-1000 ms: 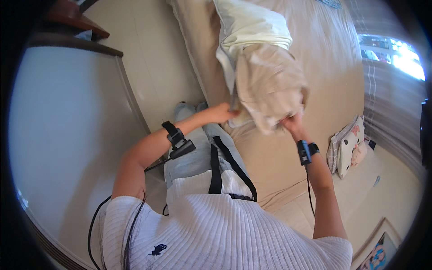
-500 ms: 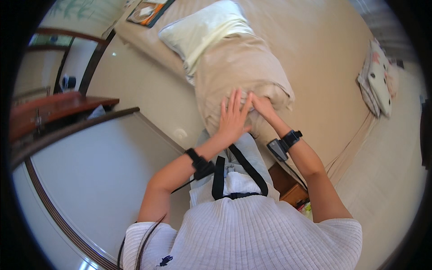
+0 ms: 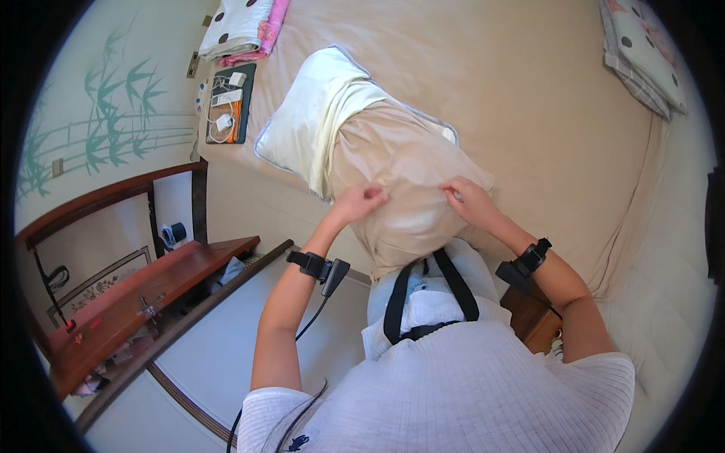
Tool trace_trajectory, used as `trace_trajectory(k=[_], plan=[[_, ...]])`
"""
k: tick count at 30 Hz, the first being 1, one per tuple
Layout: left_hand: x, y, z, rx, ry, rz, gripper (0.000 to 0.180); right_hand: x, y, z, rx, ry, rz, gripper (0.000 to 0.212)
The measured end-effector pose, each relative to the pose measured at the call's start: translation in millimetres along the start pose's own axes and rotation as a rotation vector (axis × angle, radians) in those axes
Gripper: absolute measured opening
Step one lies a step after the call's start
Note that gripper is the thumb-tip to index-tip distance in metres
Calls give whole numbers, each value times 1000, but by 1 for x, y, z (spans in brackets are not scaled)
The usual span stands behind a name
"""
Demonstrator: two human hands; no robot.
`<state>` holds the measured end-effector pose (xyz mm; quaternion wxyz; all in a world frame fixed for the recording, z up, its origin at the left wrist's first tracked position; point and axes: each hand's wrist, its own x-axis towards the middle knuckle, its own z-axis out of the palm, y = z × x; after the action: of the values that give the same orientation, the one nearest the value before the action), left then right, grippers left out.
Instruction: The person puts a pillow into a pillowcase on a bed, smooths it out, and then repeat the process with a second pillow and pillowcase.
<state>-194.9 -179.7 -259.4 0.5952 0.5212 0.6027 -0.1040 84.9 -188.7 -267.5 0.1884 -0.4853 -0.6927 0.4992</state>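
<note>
A pale cream pillow (image 3: 294,124) with grey piping lies on the bed, partly covered by a wrinkled beige pillowcase (image 3: 415,162). The beige cloth reaches toward me and ends against my legs. At its left side my left hand (image 3: 360,202) is closed, thumb and fingers pinching the cloth. My right hand (image 3: 472,202) is closed on the cloth further right, its fingertips pinched together. A stretch of loose fabric spans the gap between both hands. The pillow's near end is hidden under the beige cloth.
Beneath it all is a bed with a beige sheet (image 3: 544,98). A dark tray (image 3: 240,124) with chargers and cables sits at its left edge. Folded spotted bedding (image 3: 240,26) lies at the back left, more (image 3: 642,57) at the right. A reddish wooden shelf (image 3: 166,302) stands left.
My hands have moved apart, from flat and close together at the cloth's folded near end to pinching it at two places. The beige cloth is smoother on top, and my view has shifted.
</note>
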Motion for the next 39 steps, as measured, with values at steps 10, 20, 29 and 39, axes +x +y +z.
trace_trajectory(k=[10,20,29,39], plan=[[113,0,-85,669,1130,385,38,143,-2,50,-376,81,213,88],[109,5,-113,606,977,365,26,139,15,77,-392,161,329,81],[34,87,3,46,67,906,7,144,31,108,-460,65,216,58],[102,67,-91,749,630,571,36,164,95,18,-9,78,20,48]])
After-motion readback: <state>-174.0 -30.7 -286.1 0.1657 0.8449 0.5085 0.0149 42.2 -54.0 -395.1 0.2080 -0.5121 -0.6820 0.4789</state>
